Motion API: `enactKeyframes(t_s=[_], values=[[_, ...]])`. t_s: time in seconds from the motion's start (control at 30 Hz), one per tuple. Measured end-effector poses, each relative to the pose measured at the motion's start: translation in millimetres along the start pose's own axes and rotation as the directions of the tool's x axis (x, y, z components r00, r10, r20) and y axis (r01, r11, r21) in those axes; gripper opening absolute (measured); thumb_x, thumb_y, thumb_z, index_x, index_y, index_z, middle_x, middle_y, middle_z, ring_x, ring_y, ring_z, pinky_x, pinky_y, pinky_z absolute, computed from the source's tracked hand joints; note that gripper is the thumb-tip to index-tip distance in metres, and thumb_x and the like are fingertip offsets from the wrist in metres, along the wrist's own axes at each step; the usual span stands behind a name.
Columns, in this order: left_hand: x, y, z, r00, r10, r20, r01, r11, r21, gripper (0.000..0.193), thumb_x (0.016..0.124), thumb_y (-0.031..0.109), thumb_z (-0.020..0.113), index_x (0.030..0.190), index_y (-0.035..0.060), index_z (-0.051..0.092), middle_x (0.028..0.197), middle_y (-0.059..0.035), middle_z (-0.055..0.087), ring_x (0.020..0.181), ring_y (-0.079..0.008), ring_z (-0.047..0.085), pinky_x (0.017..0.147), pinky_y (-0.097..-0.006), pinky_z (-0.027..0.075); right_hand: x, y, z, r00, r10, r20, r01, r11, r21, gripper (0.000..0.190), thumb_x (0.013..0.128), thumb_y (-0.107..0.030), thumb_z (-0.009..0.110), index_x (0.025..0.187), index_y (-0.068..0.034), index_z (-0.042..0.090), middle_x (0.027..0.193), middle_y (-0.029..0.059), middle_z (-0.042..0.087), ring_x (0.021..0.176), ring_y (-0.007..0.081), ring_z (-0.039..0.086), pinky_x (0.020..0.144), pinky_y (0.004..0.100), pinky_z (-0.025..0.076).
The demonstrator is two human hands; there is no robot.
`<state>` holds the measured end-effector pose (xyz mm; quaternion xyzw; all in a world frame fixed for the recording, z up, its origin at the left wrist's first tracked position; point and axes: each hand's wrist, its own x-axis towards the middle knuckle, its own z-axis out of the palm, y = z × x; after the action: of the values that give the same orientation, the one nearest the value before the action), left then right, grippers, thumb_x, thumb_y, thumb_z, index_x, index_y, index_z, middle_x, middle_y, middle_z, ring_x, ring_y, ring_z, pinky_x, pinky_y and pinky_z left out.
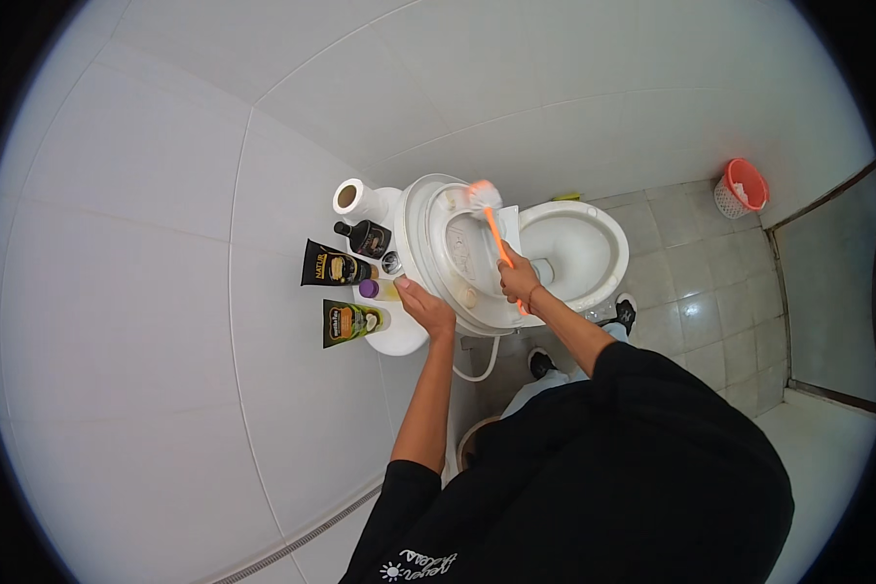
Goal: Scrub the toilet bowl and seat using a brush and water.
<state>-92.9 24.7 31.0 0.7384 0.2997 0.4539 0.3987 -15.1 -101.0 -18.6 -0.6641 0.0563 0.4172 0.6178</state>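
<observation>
My right hand (520, 279) grips the orange handle of a toilet brush (498, 235). The brush's white bristle head (484, 196), blurred, is over the underside of the raised toilet seat (438, 241), near its far side. My left hand (427, 308) holds the raised toilet lid (410, 244) at its outer side, beside the cistern; part of its fingers is hidden. To the right of the seat lies the open white toilet bowl (577, 252), with its rim bare.
On the cistern (398, 339) stand a toilet roll (358, 201), a black bottle (369, 239), a black tube (332, 266), a purple-capped bottle (372, 290) and a green tube (350, 323), around a flush button (391, 262). A white hose (495, 361) loops below. A red-and-white basket (741, 190) stands by the wall.
</observation>
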Motion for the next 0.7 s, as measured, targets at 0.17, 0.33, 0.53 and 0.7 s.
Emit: enactKeyframes(t_s=[0.17,0.33,0.53,0.7], values=[[0,-10,-4,1.000,-0.007,0.003,0.007,1.000,-0.015,0.046,0.099,0.031,0.025,0.095,-0.0097,0.044,0.091,-0.0298,0.048,0.083,-0.0405,0.044,0.082,-0.0436,0.035,-80,-3,18,0.994,-0.027,0.106,0.019,0.997,0.075,0.054,0.091,-0.017,0.042,0.142,-0.026,0.028,0.071,0.0075,0.056,0.052,0.0170,0.052,0.048,0.0307,0.045],[0,-2,-3,0.999,-0.036,0.000,0.036,0.999,-0.017,0.046,0.099,0.031,0.024,0.095,-0.0103,0.044,0.094,-0.0296,0.048,0.086,-0.0404,0.044,0.085,-0.0428,0.035,-102,17,39,0.890,-0.455,0.025,0.448,0.864,-0.231,0.056,0.088,-0.013,0.044,0.142,-0.018,0.027,0.111,0.0247,0.057,0.101,0.0351,0.057,0.089,0.0363,0.042],[0,1,-1,0.999,-0.032,0.028,0.033,0.999,-0.044,0.050,0.099,0.033,0.023,0.106,-0.0128,0.043,0.107,-0.0315,0.047,0.095,-0.0410,0.044,0.091,-0.0417,0.033,-84,-36,28,0.981,-0.194,0.020,0.194,0.956,-0.221,0.058,0.087,-0.013,0.044,0.142,-0.021,0.026,0.081,0.0220,0.061,0.076,0.0353,0.061,0.074,0.0408,0.047],[-2,-8,-1,0.999,-0.039,-0.004,0.039,0.998,-0.041,0.054,0.099,0.035,0.023,0.114,-0.0141,0.040,0.119,-0.0335,0.043,0.107,-0.0425,0.041,0.097,-0.0413,0.029,-142,7,34,0.893,-0.440,0.092,0.447,0.852,-0.272,0.062,0.083,-0.008,0.041,0.142,-0.015,0.024,0.085,0.0284,0.059,0.078,0.0433,0.059,0.075,0.0436,0.046]])
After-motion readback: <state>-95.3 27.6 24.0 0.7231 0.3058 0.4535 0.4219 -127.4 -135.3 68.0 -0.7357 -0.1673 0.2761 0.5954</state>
